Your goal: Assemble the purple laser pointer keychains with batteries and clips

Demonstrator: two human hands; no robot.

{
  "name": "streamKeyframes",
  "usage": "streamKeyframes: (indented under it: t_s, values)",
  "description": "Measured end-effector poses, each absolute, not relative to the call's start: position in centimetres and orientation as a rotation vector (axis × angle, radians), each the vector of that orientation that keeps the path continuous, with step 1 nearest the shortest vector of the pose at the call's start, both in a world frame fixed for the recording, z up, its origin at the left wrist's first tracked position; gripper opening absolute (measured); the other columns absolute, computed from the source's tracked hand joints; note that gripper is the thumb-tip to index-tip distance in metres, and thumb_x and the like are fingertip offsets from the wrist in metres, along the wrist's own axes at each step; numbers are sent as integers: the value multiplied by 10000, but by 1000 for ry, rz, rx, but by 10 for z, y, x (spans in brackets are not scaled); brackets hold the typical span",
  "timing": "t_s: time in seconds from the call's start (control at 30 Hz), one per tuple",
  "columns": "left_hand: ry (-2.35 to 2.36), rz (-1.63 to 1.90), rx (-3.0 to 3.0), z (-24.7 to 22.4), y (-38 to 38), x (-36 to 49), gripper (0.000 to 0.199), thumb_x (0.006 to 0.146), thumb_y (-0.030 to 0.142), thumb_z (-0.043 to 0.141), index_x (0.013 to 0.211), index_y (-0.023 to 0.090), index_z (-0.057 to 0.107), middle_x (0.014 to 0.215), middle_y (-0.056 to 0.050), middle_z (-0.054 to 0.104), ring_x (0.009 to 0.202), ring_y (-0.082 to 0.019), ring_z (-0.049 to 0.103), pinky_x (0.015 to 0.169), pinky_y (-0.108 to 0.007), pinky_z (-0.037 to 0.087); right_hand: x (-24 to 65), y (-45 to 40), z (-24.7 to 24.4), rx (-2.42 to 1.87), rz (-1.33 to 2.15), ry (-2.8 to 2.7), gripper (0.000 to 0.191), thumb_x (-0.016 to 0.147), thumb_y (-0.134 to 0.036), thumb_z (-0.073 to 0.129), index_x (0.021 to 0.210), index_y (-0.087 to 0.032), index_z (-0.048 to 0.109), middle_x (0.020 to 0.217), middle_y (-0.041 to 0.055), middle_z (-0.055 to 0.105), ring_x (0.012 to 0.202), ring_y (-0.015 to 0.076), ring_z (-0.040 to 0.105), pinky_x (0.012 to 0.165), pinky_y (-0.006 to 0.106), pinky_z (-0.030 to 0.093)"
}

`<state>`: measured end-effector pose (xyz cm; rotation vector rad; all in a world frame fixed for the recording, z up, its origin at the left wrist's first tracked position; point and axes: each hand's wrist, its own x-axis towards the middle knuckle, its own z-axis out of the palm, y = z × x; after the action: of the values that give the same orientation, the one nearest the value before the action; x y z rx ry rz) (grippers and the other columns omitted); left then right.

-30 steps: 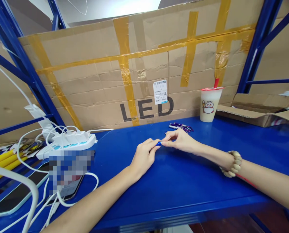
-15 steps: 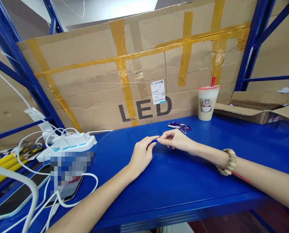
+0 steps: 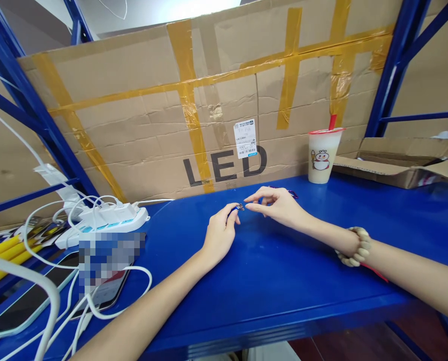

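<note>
Left hand [image 3: 220,231] pinches small blue piece with silvery tip [image 3: 239,206]; right hand [image 3: 280,206], grip slightly spread, just beside it. Best: steady left pinch, tip exposed.

Bright, soft light fell evenly, glinting off the yellow packing tape [image 3: 189,113] beyond the left hand [image 3: 219,233]. Wide-angle distortion slanted the blue shelf post [image 3: 36,95] far left of it; nearer, pixelation obscured part of the smartphone [image 3: 111,293].

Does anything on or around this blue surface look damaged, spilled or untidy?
The white cables look untidy: they loop over the power strip and cross a smartphone. The LED-marked cardboard behind is creased and taped. No spill shows; the drink cup stands upright.
</note>
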<state>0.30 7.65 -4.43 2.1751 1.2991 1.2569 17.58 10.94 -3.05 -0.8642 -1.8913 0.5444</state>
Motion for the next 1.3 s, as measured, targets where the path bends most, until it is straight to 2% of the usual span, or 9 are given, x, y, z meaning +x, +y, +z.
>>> streamKeyframes:
  t_s: [0.23,0.43,0.6,0.8,1.03,1.3]
  values:
    - [1301,1161,2222,-46,76,4,278,888,267,331,1001,203,577,706,11,581,676,-121,530,670,-227,398,178,112,-30,-835,506,-1957,322,653,-491,659,686,-175,711,699,42,622,582,117,524,489,245,389]
    - [1330,1142,2260,-49,76,5,273,885,275,331,1008,217,568,747,3,599,671,-127,529,649,-235,399,180,116,-31,-856,680,-1961,341,641,-490,659,693,-155,701,736,36,618,533,95,503,478,246,390]
    - [1314,1088,2288,-51,77,5,283,887,274,326,1006,222,578,784,-8,617,712,-145,549,638,-245,403,182,118,-33,-881,618,-1975,344,621,-486,683,752,-169,709,749,38,614,569,105,504,507,253,395]
    - [1238,959,2368,-51,75,2,273,887,261,337,1024,250,572,785,1,626,721,-148,563,626,-242,409,185,123,-38,-825,643,-2046,328,592,-496,699,660,-175,706,712,38,588,631,128,517,521,254,395]
    - [1222,871,2379,-51,73,-2,219,887,265,347,1001,229,530,784,6,616,683,-137,551,605,-237,397,187,122,-39,-826,694,-2112,331,591,-491,701,667,-169,708,691,33,587,640,129,528,566,260,406]
    - [1155,980,2323,-50,73,-2,120,857,230,412,901,213,522,904,-11,641,810,-148,584,707,-255,426,186,116,-34,-851,730,-2101,344,569,-508,704,627,-168,698,670,26,576,591,111,502,555,257,405]
